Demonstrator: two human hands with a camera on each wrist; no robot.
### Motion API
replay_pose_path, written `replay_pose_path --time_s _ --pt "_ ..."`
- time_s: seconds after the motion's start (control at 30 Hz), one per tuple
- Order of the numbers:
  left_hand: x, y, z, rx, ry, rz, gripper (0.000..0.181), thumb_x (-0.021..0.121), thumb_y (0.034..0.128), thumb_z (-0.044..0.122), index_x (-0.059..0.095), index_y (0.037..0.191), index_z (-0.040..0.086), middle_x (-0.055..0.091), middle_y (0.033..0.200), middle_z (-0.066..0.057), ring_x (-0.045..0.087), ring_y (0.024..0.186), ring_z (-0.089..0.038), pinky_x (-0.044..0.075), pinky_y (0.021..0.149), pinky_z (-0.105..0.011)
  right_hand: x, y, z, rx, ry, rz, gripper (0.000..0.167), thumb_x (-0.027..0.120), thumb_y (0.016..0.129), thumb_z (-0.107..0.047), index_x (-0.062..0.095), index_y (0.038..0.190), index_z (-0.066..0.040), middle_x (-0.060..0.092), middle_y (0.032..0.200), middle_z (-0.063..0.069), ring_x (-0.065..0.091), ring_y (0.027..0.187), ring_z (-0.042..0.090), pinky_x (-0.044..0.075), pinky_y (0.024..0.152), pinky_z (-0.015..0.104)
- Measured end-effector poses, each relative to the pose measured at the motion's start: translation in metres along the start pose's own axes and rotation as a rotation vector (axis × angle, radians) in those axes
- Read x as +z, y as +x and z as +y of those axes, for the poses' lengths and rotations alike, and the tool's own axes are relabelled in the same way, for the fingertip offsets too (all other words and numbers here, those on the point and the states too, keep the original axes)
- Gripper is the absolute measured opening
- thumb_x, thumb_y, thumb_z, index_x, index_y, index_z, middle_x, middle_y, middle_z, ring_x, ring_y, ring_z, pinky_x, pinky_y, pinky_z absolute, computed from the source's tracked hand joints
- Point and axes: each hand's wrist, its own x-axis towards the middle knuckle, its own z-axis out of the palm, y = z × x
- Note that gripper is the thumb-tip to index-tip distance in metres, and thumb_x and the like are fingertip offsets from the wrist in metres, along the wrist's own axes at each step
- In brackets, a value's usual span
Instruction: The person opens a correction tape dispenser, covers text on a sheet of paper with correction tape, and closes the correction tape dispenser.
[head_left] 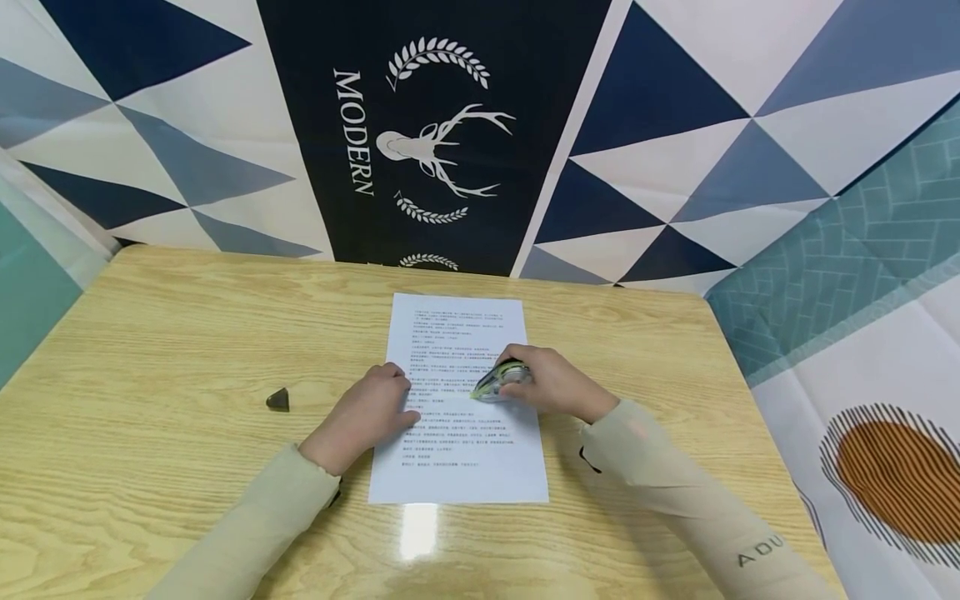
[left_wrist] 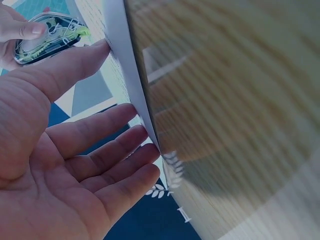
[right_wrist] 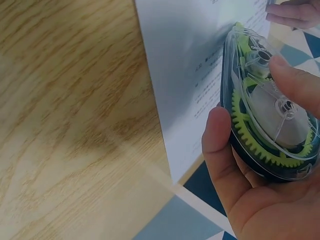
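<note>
A white sheet of printed paper point(head_left: 465, 479) lies flat on the wooden table. My right hand point(head_left: 558, 383) grips a correction tape dispenser point(head_left: 501, 380) between thumb and fingers, its narrow tip down at a line of text around the sheet's middle. Through its clear case the right wrist view shows green gears and a white spool. On the sheet's left edge rests my left hand point(head_left: 369, 417), its fingertips touching the paper. In the left wrist view those fingers point(left_wrist: 107, 170) are loosely extended and hold nothing.
A small dark cap point(head_left: 278, 400) lies on the table point(head_left: 150, 467) left of my left hand. Behind the table's far edge hangs a patterned cloth point(head_left: 442, 150) with a deer head and triangles. More patterned fabric point(head_left: 847, 375) is at the right side.
</note>
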Motion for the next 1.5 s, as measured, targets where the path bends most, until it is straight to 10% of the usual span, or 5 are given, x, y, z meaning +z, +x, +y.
replay_pose_path --time_s 1.5 --pt "-0.002 -0.012 0.0 0.04 -0.041 0.038 0.041 0.072 0.0796 0.027 0.065 0.108 -0.002 0.061 0.11 -0.015 0.056 0.097 -0.026 0.049 0.087 -0.039 0.003 -0.03 0.015 0.08 0.2 0.081 0.029 0.073 0.081 -0.024 0.063 0.108 -0.023 0.066 0.109 -0.001 0.054 0.091 0.017 0.041 0.078 0.03"
